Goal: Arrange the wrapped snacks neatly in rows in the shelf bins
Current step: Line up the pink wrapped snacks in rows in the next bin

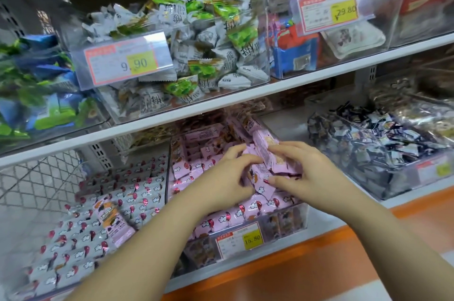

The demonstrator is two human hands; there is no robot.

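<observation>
L & R hands close together above clear plastic bin [296, 219] w/ yellow 16.80 tag: left hand [227, 179] & right hand [303, 169] both grip bunch of pink foil-wrapped snack bars [264, 153], just over rows inside. Stray pink pack [114, 223] lies left of bin.

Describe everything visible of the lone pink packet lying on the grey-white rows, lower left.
The lone pink packet is a glossy, sealed oblong wrapper, pink with an orange-brown and dark printed picture and crimped ends. It lies flat but skewed across the neat rows of grey-white packets, resting on them and looking unopened. Nothing else touches it.
</observation>
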